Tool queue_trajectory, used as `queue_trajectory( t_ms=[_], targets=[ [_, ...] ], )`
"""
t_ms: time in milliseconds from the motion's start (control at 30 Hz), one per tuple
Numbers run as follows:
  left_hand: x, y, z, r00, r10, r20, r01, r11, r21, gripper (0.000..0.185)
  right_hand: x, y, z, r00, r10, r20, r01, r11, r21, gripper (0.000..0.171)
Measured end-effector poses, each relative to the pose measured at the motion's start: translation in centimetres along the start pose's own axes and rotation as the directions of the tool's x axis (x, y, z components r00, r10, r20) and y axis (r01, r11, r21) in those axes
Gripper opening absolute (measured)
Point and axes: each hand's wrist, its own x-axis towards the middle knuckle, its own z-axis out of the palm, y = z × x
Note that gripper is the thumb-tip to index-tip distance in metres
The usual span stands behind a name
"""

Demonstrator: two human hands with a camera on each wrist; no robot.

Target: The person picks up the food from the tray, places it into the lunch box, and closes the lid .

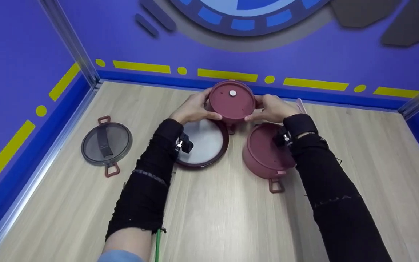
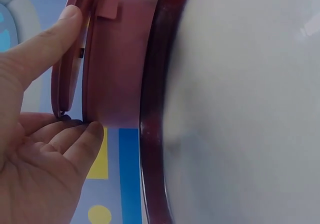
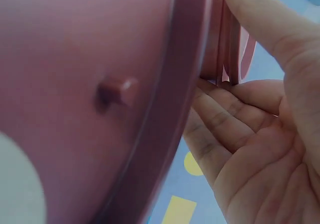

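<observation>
Both hands grip a small round red lid (image 1: 231,103) with a white knob spot, one at each side. It sits over a small red pot (image 2: 120,64), tilted, with a narrow gap between the two in the left wrist view. My left hand (image 1: 195,107) has its thumb on the lid's edge and its fingertips under it, at the pot's side. From the right, my right hand (image 1: 273,108) does likewise, thumb on the lid's rim (image 3: 235,49). The pot's body is mostly hidden under the lid in the head view; its loop handle (image 1: 231,129) shows in front.
Beneath the left wrist lies a round white dish with a dark red rim (image 1: 225,145). A larger lidded red pot (image 1: 262,156) stands under the right wrist. At the left is a grey see-through lid (image 1: 120,143) with red loops. A pink edge (image 1: 301,105) shows behind the right wrist.
</observation>
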Motion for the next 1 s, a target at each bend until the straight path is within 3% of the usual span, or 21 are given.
queue_trajectory(
  t_ms=[300,433,733,1000],
  targets=[
    [-0.1,0.9,-0.1,1.0,0.031,0.001,-0.031,0.999,0.043,0.101,-0.7,-0.2,-0.7,1.0,0.003,0.01,-0.003,1.0,-0.019,0.056],
    [0.0,1.4,-0.1,1.0,0.011,-0.016,-0.01,0.997,0.073,0.103,-0.6,-0.1,-0.9,1.0,0.005,0.003,-0.005,0.998,-0.068,0.05],
    [0.7,2.1,1.0,0.996,-0.081,-0.043,0.085,0.993,0.084,0.112,-0.5,0.8,-1.2,1.0,0.013,-0.003,-0.013,0.997,-0.078,0.062],
    [1.4,2.1,1.9,0.993,-0.122,-0.006,0.122,0.989,0.084,0.111,-1.1,1.5,-1.2,0.997,0.07,0.016,-0.069,0.995,-0.071,0.085]
  ],
)
